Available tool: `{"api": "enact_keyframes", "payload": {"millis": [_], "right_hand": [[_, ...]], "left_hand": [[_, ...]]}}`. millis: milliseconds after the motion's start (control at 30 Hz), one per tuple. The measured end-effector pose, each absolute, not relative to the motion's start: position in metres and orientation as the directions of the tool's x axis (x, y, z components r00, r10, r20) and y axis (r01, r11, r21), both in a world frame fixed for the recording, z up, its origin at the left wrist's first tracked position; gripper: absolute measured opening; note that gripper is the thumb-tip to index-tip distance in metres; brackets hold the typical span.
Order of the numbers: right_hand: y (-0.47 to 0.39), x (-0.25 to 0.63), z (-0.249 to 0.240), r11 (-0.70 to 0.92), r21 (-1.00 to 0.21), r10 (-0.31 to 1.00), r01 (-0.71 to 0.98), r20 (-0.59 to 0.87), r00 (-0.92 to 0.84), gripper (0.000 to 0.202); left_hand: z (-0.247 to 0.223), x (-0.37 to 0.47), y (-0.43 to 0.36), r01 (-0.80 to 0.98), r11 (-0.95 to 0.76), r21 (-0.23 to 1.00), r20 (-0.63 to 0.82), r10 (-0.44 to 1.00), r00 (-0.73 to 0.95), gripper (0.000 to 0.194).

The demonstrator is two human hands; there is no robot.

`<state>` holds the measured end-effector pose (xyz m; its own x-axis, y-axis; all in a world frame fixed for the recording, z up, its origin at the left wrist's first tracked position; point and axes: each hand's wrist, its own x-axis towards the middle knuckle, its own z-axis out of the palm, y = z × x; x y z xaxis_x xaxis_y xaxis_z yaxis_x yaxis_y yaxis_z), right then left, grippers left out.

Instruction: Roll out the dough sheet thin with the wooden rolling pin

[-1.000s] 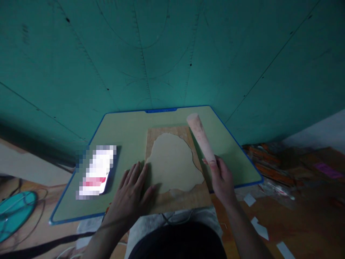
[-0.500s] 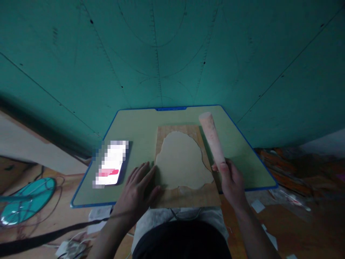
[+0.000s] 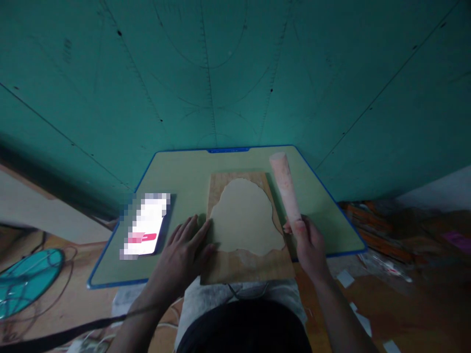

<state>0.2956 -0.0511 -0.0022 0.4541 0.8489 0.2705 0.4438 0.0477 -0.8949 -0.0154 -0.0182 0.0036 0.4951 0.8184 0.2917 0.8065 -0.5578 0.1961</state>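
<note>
A sheet of rolled-out dough (image 3: 243, 215) with a wavy edge lies flat on a wooden board (image 3: 245, 267), covering most of it. My left hand (image 3: 184, 255) rests at the board's left edge, fingers stretched out, the index finger and thumb beside the dough. In my right hand (image 3: 309, 245) is a rolling pin (image 3: 285, 184), gripped by its near end. The pin is dusted pale and tilts up and away, beside the right edge of the board. It is apart from the dough.
The board lies on a small pale green table (image 3: 184, 166) with a blue rim, against a green wall (image 3: 221, 88). A phone (image 3: 149, 220) with a lit, pixelated screen is on the left. A turquoise round object (image 3: 33, 274) and cables are on the floor at left; paper scraps (image 3: 345, 278) lie at right.
The whole view has shifted slightly, moving the table a little left in the picture. Both hands, the rolling pin and the dough stay nearly the same relative to the board.
</note>
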Motion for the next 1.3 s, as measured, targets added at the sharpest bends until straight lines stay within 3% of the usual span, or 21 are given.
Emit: {"api": "enact_keyframes", "payload": {"millis": [567, 800, 1133, 1300], "right_hand": [[-0.052, 0.296, -0.005, 0.056, -0.904, 0.872, 0.425, 0.251, 0.42, 0.046], [-0.051, 0.299, -0.008, 0.065, -0.9, 0.87, 0.431, 0.263, 0.418, 0.041], [-0.051, 0.296, 0.001, 0.067, -0.878, 0.88, 0.475, 0.276, 0.387, 0.041], [-0.051, 0.294, 0.005, 0.067, -0.878, 0.888, 0.474, 0.269, 0.372, 0.039]], "left_hand": [[-0.008, -0.019, -0.012, 0.847, -0.503, 0.171, 0.243, 0.855, 0.459, 0.052], [0.001, -0.029, -0.023, 0.801, -0.526, 0.285, 0.278, 0.846, 0.456, 0.044], [-0.003, -0.025, -0.032, 0.743, -0.602, 0.291, 0.382, 0.785, 0.487, 0.041], [0.002, -0.035, -0.043, 0.724, -0.517, 0.456, 0.383, 0.849, 0.364, 0.038]]}}
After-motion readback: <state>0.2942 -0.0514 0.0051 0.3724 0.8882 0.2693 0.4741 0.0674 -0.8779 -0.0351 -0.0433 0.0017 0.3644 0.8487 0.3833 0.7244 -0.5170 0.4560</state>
